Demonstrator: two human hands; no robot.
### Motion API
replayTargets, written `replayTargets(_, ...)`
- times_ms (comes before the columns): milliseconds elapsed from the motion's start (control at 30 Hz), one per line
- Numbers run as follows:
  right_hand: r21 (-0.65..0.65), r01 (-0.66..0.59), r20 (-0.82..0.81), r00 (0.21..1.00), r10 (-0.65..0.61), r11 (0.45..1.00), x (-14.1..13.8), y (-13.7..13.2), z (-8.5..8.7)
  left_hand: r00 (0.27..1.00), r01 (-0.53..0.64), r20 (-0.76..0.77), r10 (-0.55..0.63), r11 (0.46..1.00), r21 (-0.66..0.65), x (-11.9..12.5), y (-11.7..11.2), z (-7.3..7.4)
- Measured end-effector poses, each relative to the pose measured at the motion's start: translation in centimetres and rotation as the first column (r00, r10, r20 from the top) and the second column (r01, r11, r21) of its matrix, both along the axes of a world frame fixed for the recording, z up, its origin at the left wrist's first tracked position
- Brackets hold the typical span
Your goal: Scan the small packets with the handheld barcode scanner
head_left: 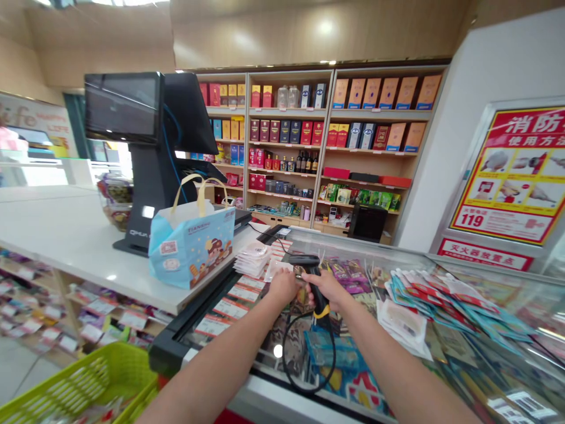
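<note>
My right hand [329,290] is closed around the handle of a black barcode scanner [304,259] with a yellow part low on its grip. The scanner's black cable loops down over the glass counter. Just left of it, my left hand [285,287] is closed at the edge of a flat white packet [278,270]; its fingertips are partly hidden. A small shiny round patch shows between the two hands. Beyond my left hand lies a stack of similar white packets [252,259]. Both hands are above the glass-topped display counter [273,353].
A light-blue paper bag [194,244] stands on the white counter [39,221], beside a black cash-register screen [126,109]. Red-and-blue packets [454,300] lie on the right. A green basket [83,377] is at lower left. Shelves of boxes [286,132] line the back.
</note>
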State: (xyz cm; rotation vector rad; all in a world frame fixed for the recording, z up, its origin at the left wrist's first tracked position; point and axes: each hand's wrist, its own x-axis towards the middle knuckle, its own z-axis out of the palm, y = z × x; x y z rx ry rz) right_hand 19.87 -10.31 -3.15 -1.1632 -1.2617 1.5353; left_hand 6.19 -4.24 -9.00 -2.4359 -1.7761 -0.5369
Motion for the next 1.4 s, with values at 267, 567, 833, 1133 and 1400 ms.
replayTargets(267, 0.0, 0.037, -0.035, 0.999, -0.037, 0.999, 2.7, -1.0, 0.2, 0.996, -0.088, -0.025, 0.088, 0.996, 0.016, -1.5, 0.4, 0.1)
replayTargets(567, 0.037, 0.167, -0.07, 0.984, -0.164, 0.985, 10.4, -2.2, 0.2, 0.997, 0.047, 0.066, -0.045, 0.999, -0.022, 5.2, -1.8, 1.3)
replayTargets(833, 0.037, 0.353, -0.079, 0.934, -0.349, 0.935, 18.7, -4.5, 1.2, 0.97, 0.182, 0.192, -0.148, 0.968, -0.172, 17.8, -5.0, 2.4)
replayTargets(1133, 0.025, 0.402, -0.139, 0.908, -0.395, 0.915, 21.9, -4.8, -1.1, 0.886, 0.282, 0.457, -0.077, 0.872, -0.4, 20.2, -2.7, 0.7)
replayTargets(1400, 0.046, 0.37, -0.129, 0.923, -0.361, 0.928, 21.5, -5.1, -1.2, 0.335, 0.147, 0.937, 0.101, 0.977, -0.158, 19.4, 0.3, 0.7)
